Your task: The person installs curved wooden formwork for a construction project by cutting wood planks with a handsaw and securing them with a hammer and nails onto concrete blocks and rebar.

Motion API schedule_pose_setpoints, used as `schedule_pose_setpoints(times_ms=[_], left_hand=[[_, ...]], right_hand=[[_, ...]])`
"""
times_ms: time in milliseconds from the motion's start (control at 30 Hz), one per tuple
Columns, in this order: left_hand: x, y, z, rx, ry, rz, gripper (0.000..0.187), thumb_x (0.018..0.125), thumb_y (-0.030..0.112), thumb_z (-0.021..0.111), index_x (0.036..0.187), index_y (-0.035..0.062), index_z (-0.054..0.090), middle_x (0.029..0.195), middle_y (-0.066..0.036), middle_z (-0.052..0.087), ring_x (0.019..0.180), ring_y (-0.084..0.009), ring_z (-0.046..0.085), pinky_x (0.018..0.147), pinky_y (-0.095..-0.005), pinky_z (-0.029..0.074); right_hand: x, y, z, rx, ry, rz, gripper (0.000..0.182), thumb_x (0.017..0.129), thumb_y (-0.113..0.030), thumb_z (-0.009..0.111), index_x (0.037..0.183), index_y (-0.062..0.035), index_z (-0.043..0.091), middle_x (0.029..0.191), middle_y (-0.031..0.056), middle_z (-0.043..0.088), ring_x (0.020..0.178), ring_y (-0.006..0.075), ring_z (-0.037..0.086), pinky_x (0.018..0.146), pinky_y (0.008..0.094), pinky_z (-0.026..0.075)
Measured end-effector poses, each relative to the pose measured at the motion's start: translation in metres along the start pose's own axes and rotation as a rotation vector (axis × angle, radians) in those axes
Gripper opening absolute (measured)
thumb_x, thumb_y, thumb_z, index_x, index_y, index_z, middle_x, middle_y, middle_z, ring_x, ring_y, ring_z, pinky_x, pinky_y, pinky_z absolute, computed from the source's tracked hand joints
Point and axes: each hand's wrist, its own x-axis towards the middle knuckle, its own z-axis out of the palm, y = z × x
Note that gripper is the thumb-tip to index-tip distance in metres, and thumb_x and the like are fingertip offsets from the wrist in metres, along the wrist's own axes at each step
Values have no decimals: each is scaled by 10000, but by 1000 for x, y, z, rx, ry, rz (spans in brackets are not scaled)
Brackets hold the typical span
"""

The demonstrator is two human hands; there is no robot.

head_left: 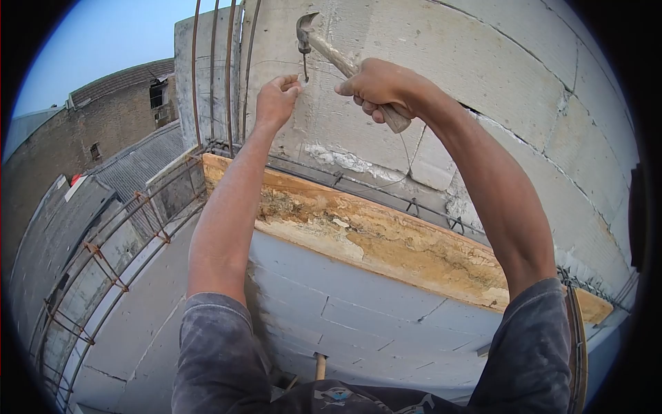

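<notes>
My right hand (383, 90) grips the pale wooden handle of a claw hammer (338, 60) in front of the block wall. The hammer's dark metal head is at the upper left of the handle, with its striking face pointing down. Just below that face is a thin dark nail (305, 69), in line with it. My left hand (278, 102) is raised beside the nail, thumb and fingertips pinched at its lower end. Whether the hammer touches the nail is hard to tell.
Below the pale block wall (427, 76) runs a stained wooden board (372, 234), with steel rebar (345, 181) behind it. Upright rods (229, 76) rise at left. A rebar cage (114, 269) curves lower left. A thin wire (408, 155) hangs near my right hand.
</notes>
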Motion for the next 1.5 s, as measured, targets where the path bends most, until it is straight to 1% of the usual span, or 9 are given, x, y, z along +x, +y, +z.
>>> schedule_pose_setpoints(times_ms=[267,467,700,767,833,1067,1167,1300,1500], left_hand=[[-57,27,-22,-169,-131,-186,404,946,252,639,1235,-31,648,1096,-158,719,965,-178,682,799,-287,541],[-97,43,-43,-261,-198,-296,455,944,324,651,1257,-6,636,1131,-88,685,1043,-149,643,838,-282,533],[-111,50,-50,-248,-218,-296,441,957,334,649,1249,4,643,1135,-78,686,1052,-142,643,839,-276,536],[-118,54,-44,-303,-215,-306,425,967,330,640,1247,11,646,1138,-72,687,1054,-140,642,839,-276,537],[-134,64,-53,-248,-251,-305,408,974,324,632,1241,16,649,1142,-67,687,1056,-137,641,842,-275,537],[-148,73,-82,-265,-201,-298,383,984,331,626,1207,22,660,1130,-65,691,1060,-137,641,864,-282,529],[-154,76,-80,-310,-180,-318,375,986,331,627,1198,24,663,1115,-59,693,1061,-139,638,861,-287,527],[-161,81,-96,-297,-176,-312,365,985,326,631,1194,29,662,1105,-55,694,1054,-133,634,851,-289,527],[-181,72,-110,-340,-152,-368,350,985,314,635,1185,28,660,1093,-60,690,1034,-127,635,842,-290,530]], right_hand=[[-9,-24,-5,74,539,-547,369,975,-270,590,747,20,611,512,33,515,420,112,533,376,284,445],[2,19,6,272,18,57,380,975,-285,583,801,51,620,519,31,522,441,115,554,390,286,445],[-11,-15,-6,18,602,-621,427,995,-307,563,744,32,629,502,42,531,454,132,576,408,300,463],[12,5,23,71,585,-414,380,986,-348,601,763,-40,594,514,-9,494,412,78,498,394,268,428],[18,32,29,-210,65,18,369,971,-334,617,761,-32,589,530,2,498,409,89,500,378,277,424],[-28,-37,-2,354,547,-383,268,967,-270,621,932,-31,506,506,17,465,361,154,456,293,338,342],[6,13,34,54,589,-416,397,974,-320,604,787,30,583,556,48,518,413,99,509,343,269,402],[1,35,26,248,14,51,386,973,-307,615,768,18,577,535,26,506,396,93,494,353,275,423],[-27,-9,3,217,500,-360,343,976,-296,601,810,3,566,538,21,506,397,106,486,358,281,401]])
